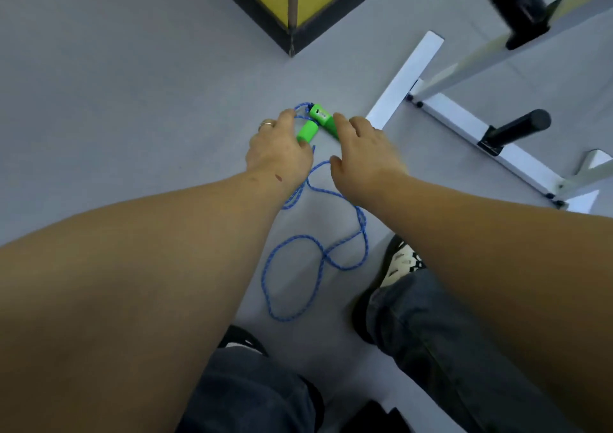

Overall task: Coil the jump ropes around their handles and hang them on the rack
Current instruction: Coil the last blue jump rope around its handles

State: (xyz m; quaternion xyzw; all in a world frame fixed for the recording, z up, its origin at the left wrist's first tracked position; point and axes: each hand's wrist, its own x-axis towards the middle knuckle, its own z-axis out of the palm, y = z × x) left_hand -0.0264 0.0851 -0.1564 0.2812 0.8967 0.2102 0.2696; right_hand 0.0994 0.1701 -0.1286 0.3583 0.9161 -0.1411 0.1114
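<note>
- Both hands reached down to two bright green plastic jump-rope handles [319, 124] on the grey floor [132, 101].
- Left hand [278, 150] gripped one; right hand [363, 152] touched the other, fingers loose.
- Blue braided rope [300, 263] lay looped near the white metal rack [464, 124].

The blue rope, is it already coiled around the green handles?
No, the blue rope lies in loose loops on the floor, near the green handles.
</note>
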